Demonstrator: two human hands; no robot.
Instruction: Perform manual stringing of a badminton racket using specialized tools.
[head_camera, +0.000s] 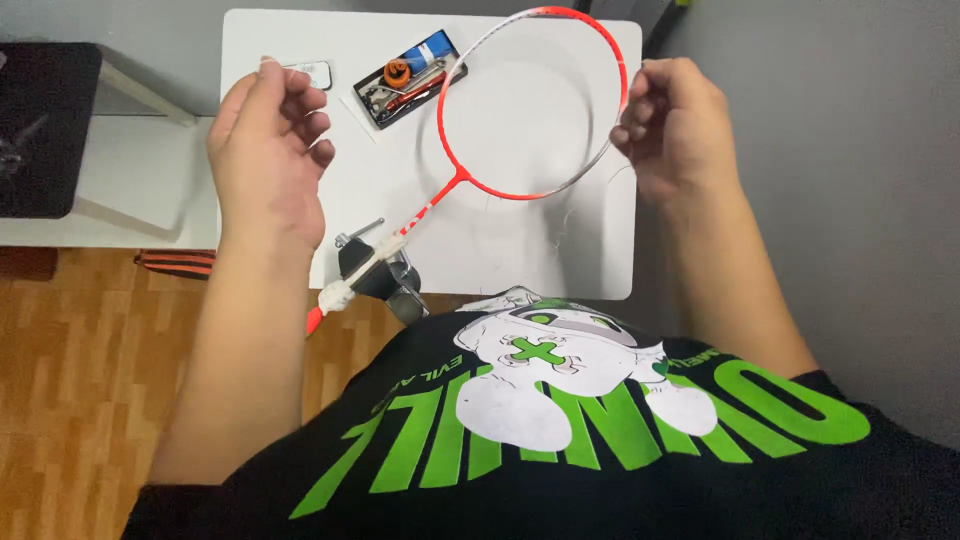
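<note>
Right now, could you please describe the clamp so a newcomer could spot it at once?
Find the white table and follow its near edge leftwards. The clamp is fixed there, gripping the racket shaft. It is the only black, metal-screwed thing on that edge.

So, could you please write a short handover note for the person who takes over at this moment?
Left hand: raised over the white table, fingers curled; whether they pinch a string cannot be told.
Right hand: fingers at the right rim of the unstrung red-orange badminton racket frame.
The racket shaft is clamped in a small vise at the table's near edge.
A black tool tray lies behind the frame.
Done: frame clamped.
Left: no strings are visible in the head yet.
</note>
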